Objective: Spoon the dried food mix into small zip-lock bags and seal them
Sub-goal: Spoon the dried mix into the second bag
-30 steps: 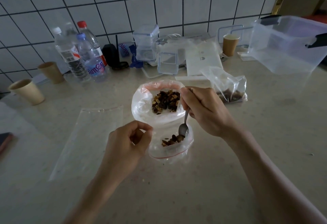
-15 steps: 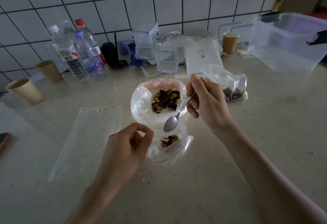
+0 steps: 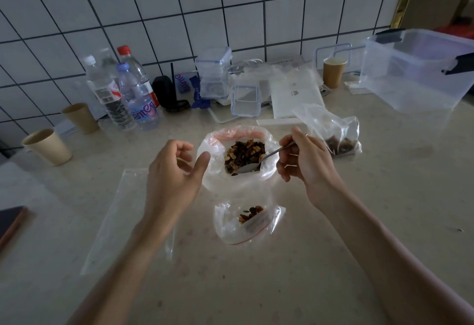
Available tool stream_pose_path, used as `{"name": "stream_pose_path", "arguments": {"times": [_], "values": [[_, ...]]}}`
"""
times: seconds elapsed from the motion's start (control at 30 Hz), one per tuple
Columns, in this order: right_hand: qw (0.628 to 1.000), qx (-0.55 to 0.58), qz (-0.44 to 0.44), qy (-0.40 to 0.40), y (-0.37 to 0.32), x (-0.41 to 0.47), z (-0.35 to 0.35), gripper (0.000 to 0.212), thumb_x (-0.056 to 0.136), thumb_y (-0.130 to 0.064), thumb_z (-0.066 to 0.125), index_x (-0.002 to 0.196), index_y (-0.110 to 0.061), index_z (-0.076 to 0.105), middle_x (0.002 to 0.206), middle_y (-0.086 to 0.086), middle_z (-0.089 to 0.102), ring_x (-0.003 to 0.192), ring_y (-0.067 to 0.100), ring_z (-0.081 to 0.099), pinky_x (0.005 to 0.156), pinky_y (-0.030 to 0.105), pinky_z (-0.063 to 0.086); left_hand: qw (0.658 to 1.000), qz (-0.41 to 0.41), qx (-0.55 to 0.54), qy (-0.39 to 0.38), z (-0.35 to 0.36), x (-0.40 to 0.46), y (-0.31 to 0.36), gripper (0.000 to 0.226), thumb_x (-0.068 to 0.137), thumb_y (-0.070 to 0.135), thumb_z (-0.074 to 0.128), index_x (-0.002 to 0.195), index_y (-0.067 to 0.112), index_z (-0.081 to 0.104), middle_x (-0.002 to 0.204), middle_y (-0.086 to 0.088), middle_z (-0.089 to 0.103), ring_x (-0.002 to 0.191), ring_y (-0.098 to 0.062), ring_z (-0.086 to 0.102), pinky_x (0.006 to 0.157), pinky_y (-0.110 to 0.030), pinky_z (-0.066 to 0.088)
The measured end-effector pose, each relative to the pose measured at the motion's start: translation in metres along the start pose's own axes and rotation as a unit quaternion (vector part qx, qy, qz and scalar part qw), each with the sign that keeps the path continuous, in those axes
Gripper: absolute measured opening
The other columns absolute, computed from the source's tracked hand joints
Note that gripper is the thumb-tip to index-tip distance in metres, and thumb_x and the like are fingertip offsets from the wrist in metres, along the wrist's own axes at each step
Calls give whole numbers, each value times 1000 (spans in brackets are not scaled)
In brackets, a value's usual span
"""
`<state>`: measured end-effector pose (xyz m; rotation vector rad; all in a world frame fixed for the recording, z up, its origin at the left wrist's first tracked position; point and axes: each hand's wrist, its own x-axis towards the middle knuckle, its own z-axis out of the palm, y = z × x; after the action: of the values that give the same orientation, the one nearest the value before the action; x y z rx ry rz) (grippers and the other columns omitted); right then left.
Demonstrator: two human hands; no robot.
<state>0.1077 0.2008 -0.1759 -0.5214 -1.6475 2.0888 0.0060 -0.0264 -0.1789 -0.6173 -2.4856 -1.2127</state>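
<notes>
A large clear bag [image 3: 213, 168] with a rolled-down rim holds the dried food mix [image 3: 242, 154] at the counter's middle. My right hand [image 3: 305, 160] grips a metal spoon [image 3: 259, 164] whose bowl lies in the mix. My left hand [image 3: 171, 170] hovers beside the large bag's left rim with relaxed fingers, holding nothing. A small zip-lock bag [image 3: 246, 224] with a red seal line lies nearer me, open, with a little mix inside. An empty flat zip-lock bag [image 3: 112, 219] lies to the left, partly under my left forearm.
Another bag with mix [image 3: 336, 132] lies right of my right hand. Water bottles [image 3: 125, 91], paper cups [image 3: 48, 145], small clear boxes [image 3: 245, 99] and a white device [image 3: 295, 94] crowd the tiled wall. A big clear bin [image 3: 415, 73] stands at the right. A dark phone [image 3: 10, 219] lies at the left edge.
My left hand let go of the small bag and moved up beside the large bag. The spoon went from the small bag back into the mix in the large bag.
</notes>
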Motion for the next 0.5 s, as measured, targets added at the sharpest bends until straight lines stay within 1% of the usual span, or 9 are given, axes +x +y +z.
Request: {"name": "stream_pose_path", "arguments": {"times": [0.07, 0.1, 0.13, 0.2, 0.27, 0.33, 0.37, 0.43, 0.5], "values": [[1000, -13, 15, -8, 1, 0, 1, 39, 111, -30, 42, 90, -5, 63, 62, 9, 60, 52, 22, 59, 45, 33, 44, 998, -38, 32, -50, 12, 10, -4, 67, 87, 65, 67, 135, 21, 53, 118, 11, 60, 95, -9, 62, 83, -33, 55], [999, -19, 25, -13, 2, 1, 1, 38, 111, -30, 42, 92, -4, 63, 64, 10, 61, 53, 23, 60, 46, 33, 45, 993, -60, 43, -87, 18, 13, -5, 74, 86, 68, 66, 140, 20, 50, 121, 11, 58, 98, -12, 62, 83, -35, 55], [999, -25, 35, -19, 3, 1, 1, 38, 111, -30, 41, 94, -3, 63, 66, 11, 63, 54, 23, 61, 47, 33, 46, 989, -76, 48, -117, 25, 16, -6, 73, 86, 70, 64, 139, 20, 52, 118, 10, 60, 97, -13, 63, 78, -34, 55], [998, -33, 50, -29, 4, 1, 3, 38, 112, -29, 41, 97, -1, 63, 68, 12, 66, 55, 24, 63, 48, 33, 48, 984, -85, 53, -144, 36, 19, -8, 59, 89, 67, 63, 126, 22, 60, 105, 6, 68, 89, -13, 65, 66, -28, 48], [997, -33, 58, -37, 5, 1, 4, 37, 111, -27, 42, 99, 1, 63, 70, 14, 69, 57, 27, 65, 47, 32, 50, 986, -91, 37, -136, 42, 19, -11, 42, 94, 58, 63, 112, 20, 66, 92, 3, 70, 84, -18, 68, 63, -29, 48], [996, -35, 66, -40, 7, 1, 4, 37, 111, -25, 44, 101, 5, 64, 76, 19, 73, 61, 31, 69, 47, 32, 53, 988, -99, -3, -121, 45, 18, -13, 35, 96, 50, 61, 102, 17, 69, 83, 1, 71, 78, -21, 69, 62, -30, 49], [996, -39, 72, -40, 8, 1, 5, 37, 111, -24, 44, 102, 6, 64, 80, 20, 75, 64, 32, 72, 48, 32, 54, 988, -101, -21, -114, 45, 16, -14, 33, 94, 49, 60, 98, 18, 70, 80, 1, 71, 74, -19, 70, 60, -29, 49], [994, -46, 85, -43, 12, 1, 6, 36, 110, -24, 45, 106, 5, 65, 87, 20, 78, 73, 34, 76, 51, 31, 57, 987, -101, -67, -104, 46, 12, -15, 21, 94, 45, 63, 95, 25, 70, 76, 4, 73, 66, -11, 71, 54, -26, 51], [994, -42, 91, -50, 15, 1, 7, 35, 111, -24, 46, 110, 4, 66, 92, 20, 79, 82, 35, 78, 58, 32, 61, 982, -105, -119, -104, 48, 8, -15, 12, 95, 40, 68, 100, 29, 71, 74, 5, 75, 64, -7, 73, 52, -29, 57]]}}
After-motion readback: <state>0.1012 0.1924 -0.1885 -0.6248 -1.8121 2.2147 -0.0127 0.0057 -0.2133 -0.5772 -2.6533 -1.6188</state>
